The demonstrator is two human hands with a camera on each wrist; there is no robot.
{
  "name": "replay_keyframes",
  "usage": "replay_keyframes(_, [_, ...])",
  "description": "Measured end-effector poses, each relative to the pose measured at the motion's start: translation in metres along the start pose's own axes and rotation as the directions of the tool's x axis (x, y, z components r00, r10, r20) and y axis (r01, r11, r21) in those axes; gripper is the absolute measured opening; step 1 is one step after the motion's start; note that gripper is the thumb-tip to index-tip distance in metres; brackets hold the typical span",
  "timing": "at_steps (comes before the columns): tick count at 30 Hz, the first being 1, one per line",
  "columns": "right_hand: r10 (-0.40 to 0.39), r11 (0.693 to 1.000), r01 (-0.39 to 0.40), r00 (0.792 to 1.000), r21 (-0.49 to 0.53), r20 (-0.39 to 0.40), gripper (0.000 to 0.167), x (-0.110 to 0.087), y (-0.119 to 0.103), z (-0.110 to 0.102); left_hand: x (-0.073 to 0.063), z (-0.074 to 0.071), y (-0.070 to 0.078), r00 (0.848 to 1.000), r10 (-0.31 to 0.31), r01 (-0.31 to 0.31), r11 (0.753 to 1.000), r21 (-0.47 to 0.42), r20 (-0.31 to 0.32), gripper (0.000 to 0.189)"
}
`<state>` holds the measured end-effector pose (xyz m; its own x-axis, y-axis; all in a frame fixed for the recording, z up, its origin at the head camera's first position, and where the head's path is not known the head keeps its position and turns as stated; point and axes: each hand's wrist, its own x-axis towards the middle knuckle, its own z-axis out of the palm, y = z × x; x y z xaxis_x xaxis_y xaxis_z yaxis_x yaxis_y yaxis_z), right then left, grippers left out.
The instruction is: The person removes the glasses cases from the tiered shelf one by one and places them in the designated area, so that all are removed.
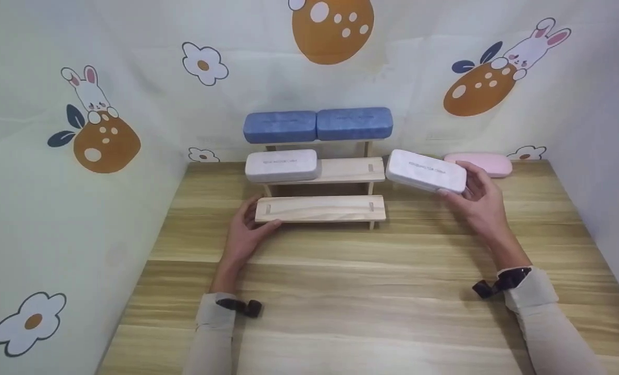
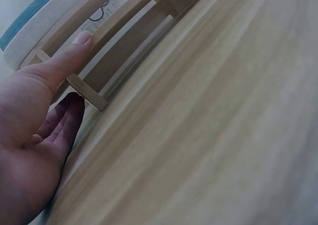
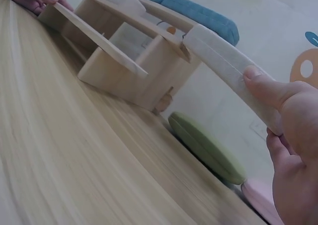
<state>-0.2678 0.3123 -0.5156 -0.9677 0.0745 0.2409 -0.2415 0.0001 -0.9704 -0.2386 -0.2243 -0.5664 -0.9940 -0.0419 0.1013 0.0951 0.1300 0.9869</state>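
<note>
A three-step wooden shelf (image 1: pixel 319 208) stands at the back of the table. My left hand (image 1: pixel 254 219) pinches the left end of its lowest step, thumb on top and fingers underneath, as the left wrist view shows of the hand (image 2: pixel 69 71) and the step's edge (image 2: pixel 89 93). My right hand (image 1: pixel 470 195) holds a white glasses case (image 1: pixel 426 171) in the air just right of the shelf, level with the middle step. The right wrist view shows the thumb of that hand (image 3: pixel 278 115) pressed on the case (image 3: pixel 223 66). Another white case (image 1: pixel 282 165) lies on the middle step's left half.
Two blue cases (image 1: pixel 279 126) (image 1: pixel 354 123) fill the top step. A pink case (image 1: pixel 483 162) lies on the table at the back right. In the right wrist view a green case (image 3: pixel 208 148) lies on the table behind the shelf (image 3: pixel 124 71). Patterned cloth walls enclose three sides.
</note>
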Motion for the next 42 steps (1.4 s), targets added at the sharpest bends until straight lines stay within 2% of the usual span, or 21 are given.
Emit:
replay_keyframes(9, [0.065,0.996,-0.065,0.998,-0.068,0.000,0.082,0.002,0.009,-0.014,-0.001,0.000,0.001,1.000,0.002,-0.002,1.000,0.018,-0.007,0.094])
replay_keyframes(18, [0.044,0.996,-0.043,0.999,-0.073,0.010,0.079,0.002,0.025,-0.017,0.001,0.000,-0.001,1.000,-0.006,0.007,0.999,0.036,-0.006,0.093])
replay_keyframes(25, [0.025,0.994,-0.018,0.997,-0.105,0.067,0.078,0.004,0.033,-0.019,0.000,0.000,-0.001,1.000,-0.010,0.010,1.000,0.026,-0.004,0.091])
replay_keyframes(35, [0.095,0.981,-0.073,0.989,-0.178,0.117,0.078,0.012,0.039,-0.009,0.000,-0.001,-0.001,1.000,-0.010,0.010,1.000,0.020,-0.015,0.089])
replay_keyframes(42, [0.098,0.967,-0.054,0.981,-0.248,0.168,0.077,0.017,0.042,-0.005,0.000,0.000,0.000,1.000,-0.003,0.003,1.000,-0.003,-0.010,0.089])
